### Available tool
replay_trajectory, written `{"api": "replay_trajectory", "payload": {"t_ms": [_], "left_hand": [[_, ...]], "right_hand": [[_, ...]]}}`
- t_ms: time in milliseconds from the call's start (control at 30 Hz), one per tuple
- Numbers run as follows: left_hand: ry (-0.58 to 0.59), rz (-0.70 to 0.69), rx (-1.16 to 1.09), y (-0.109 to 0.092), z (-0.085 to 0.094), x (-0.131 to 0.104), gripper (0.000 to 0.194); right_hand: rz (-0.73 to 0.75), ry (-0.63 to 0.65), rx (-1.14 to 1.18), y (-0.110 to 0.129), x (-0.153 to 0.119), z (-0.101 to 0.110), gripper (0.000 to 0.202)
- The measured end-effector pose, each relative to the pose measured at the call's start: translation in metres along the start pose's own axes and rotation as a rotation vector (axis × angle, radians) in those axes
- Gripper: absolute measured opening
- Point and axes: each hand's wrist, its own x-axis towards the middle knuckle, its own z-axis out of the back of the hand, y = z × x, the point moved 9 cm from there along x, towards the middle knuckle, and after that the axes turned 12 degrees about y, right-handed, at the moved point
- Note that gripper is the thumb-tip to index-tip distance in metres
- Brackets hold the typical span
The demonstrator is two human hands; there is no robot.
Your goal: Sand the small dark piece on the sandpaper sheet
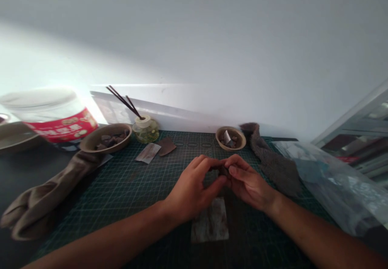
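Over the cutting mat (127, 188), my left hand (197, 182) and my right hand (247, 180) meet at the fingertips. Both are closed on a small dark brown piece (223, 171), mostly covered by the fingers; its kind is not clear. Below them lies a worn whitish sheet with brown smears (210, 224), which looks like used sandpaper. A similar pale sheet (148, 153) and a brown sheet (166, 146) rest farther back on the left.
A bowl of brown chunks (106, 150) stands back left, beside a reed diffuser (146, 131) and a large jar (51, 115). A smaller bowl (230, 147) is behind my hands. Grey cloth (275, 170) and plastic bags (333, 188) lie right, brown cloth (54, 192) left.
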Motion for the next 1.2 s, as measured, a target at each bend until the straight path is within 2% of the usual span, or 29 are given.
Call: {"api": "replay_trajectory", "payload": {"t_ms": [267, 400, 533, 733, 1000, 1200], "left_hand": [[-0.088, -0.132, 0.218, 0.005, 0.002, 0.003, 0.021], [-0.094, -0.170, 0.244, 0.005, 0.002, 0.000, 0.019], [-0.117, -0.210, 0.259, -0.001, 0.005, -0.004, 0.016], [-0.143, -0.226, 0.264, -0.007, 0.008, -0.007, 0.007], [-0.152, -0.267, 0.284, -0.015, 0.011, -0.012, 0.004], [-0.150, -0.259, 0.298, -0.011, 0.011, -0.012, 0.007]], "right_hand": [[0.002, -0.023, -0.034, 0.000, 0.008, 0.010, 0.025], [-0.009, -0.028, -0.098, -0.001, 0.008, 0.012, 0.026], [-0.024, -0.004, -0.052, -0.005, 0.007, 0.012, 0.023], [-0.048, 0.017, 0.019, -0.010, 0.006, 0.012, 0.022], [-0.094, 0.059, -0.007, -0.013, 0.002, 0.007, 0.023], [-0.069, 0.075, -0.053, -0.010, 0.003, 0.005, 0.020]]}}
